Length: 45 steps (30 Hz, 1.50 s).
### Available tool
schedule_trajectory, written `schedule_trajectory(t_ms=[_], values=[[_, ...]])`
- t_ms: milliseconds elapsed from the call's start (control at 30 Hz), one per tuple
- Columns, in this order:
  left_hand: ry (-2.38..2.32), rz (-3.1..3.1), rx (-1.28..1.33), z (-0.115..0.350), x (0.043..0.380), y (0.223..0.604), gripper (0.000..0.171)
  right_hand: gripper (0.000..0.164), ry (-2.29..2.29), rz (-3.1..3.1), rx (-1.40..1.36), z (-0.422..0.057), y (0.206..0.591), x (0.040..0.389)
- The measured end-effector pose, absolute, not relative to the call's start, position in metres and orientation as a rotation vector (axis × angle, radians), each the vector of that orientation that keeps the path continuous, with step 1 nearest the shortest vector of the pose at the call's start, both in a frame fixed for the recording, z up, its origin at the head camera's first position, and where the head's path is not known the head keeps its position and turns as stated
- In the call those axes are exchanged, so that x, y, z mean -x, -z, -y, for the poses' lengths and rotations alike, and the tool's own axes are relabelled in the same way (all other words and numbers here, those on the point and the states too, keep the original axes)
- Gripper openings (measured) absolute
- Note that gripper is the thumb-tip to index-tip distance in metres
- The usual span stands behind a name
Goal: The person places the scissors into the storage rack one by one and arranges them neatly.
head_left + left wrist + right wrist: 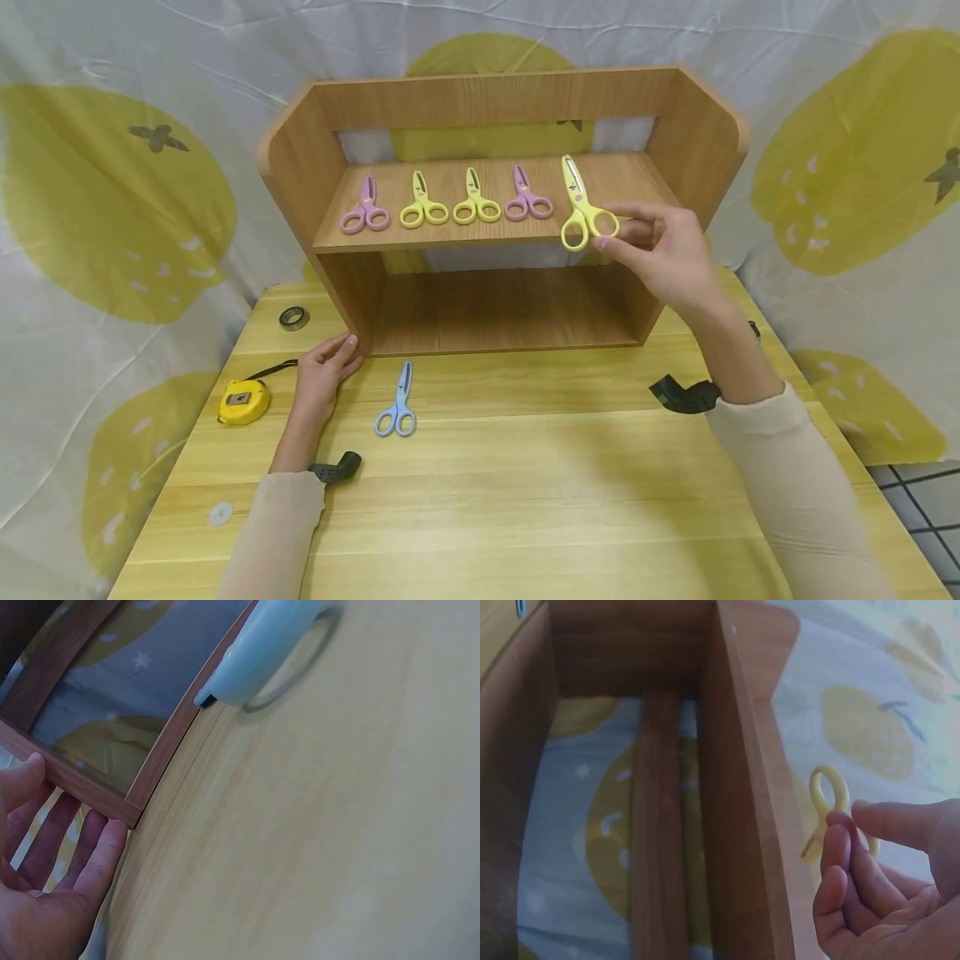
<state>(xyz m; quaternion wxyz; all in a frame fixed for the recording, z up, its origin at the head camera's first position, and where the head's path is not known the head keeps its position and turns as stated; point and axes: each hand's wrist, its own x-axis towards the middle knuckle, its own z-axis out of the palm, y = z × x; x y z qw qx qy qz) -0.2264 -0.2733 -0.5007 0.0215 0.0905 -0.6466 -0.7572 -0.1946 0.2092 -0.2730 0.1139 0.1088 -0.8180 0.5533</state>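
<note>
My right hand (671, 254) pinches yellow scissors (576, 200) by one handle loop, blades up, at the right front of the wooden shelf's (450, 242) upper board. Along that board lie pink scissors (366, 208) at the left, two yellow pairs, and another pink pair (527, 198). In the right wrist view the thumb and fingers (840, 832) meet on the yellow loop. My left hand (324, 371) touches the shelf's lower left front corner, its fingers fairly straight along the side panel in the left wrist view. Blue scissors (397, 408) lie on the table to its right.
A yellow tape measure (243, 402) with a black strap lies left of the left hand. Behind it is a metal ring bearing (293, 317). A small white disc (221, 513) sits near the table's left edge. Lemon-print cloth (120, 217) hangs behind and beside the table.
</note>
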Motion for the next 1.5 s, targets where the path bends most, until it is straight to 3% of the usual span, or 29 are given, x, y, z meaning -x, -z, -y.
schedule_trajectory(t_ms=[333,600,833,1000,1300,1500], values=[[2.334,2.005,-0.298,0.272,0.227,0.501,0.045,0.051,-1.601,2.506,-0.183,-0.222,0.261,0.234],[2.344,2.005,-0.309,0.271,0.226,0.499,0.051,0.047,-1.41,2.661,-0.22,-0.221,0.26,0.249],[2.334,1.983,-0.322,0.271,0.226,0.499,0.042,0.047,-1.173,2.815,-0.21,-0.216,0.258,0.253],[2.348,1.993,-0.323,0.271,0.225,0.498,0.05,0.048,-1.073,2.868,-0.224,-0.212,0.258,0.254],[2.348,1.998,-0.316,0.271,0.226,0.499,0.052,0.062,-1.174,2.812,-0.185,-0.216,0.261,0.248],[2.346,1.995,-0.323,0.271,0.226,0.499,0.049,0.057,-1.28,2.621,-0.189,-0.217,0.27,0.231]])
